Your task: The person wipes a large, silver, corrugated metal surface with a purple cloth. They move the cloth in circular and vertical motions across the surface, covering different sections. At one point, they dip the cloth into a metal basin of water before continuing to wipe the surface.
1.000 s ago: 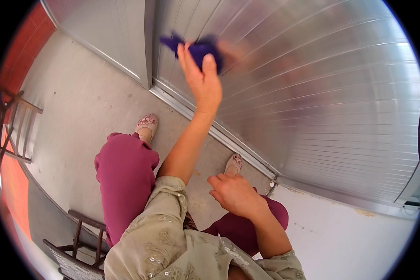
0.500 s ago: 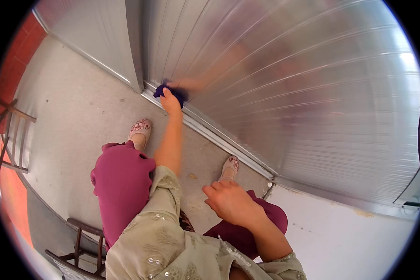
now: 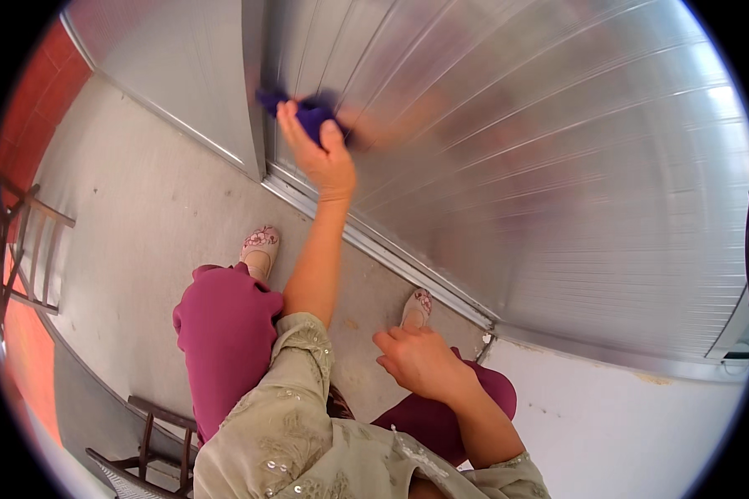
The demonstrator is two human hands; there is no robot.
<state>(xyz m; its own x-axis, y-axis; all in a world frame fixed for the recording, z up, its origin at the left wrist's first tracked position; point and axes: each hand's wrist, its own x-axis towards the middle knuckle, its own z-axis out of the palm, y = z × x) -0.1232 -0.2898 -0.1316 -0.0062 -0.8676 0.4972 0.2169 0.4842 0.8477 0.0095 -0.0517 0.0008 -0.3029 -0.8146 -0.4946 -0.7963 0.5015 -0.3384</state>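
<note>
My left hand [image 3: 323, 160] reaches out to a ribbed silvery metal door [image 3: 524, 175] and presses a dark blue cloth [image 3: 314, 118] to it. The cloth is bunched under my palm and fingers, near the door's left edge and a little above the bottom rail. Door and cloth give blurred reflections. Over my right knee hangs my right hand [image 3: 420, 359], its fingers curled in loosely, with nothing seen in them; their tips are partly hidden.
A metal track [image 3: 391, 259] runs along the door's foot on the concrete floor [image 3: 166, 200]. A grey panel [image 3: 175, 75] stands left of the door, a white wall [image 3: 591, 424] at the lower right. Dark chairs [image 3: 37, 249] stand at the left and lower left [image 3: 146, 441].
My left hand has moved the cloth up the door from the bottom rail, and its fingers now point more upward. My right hand stays almost in place.
</note>
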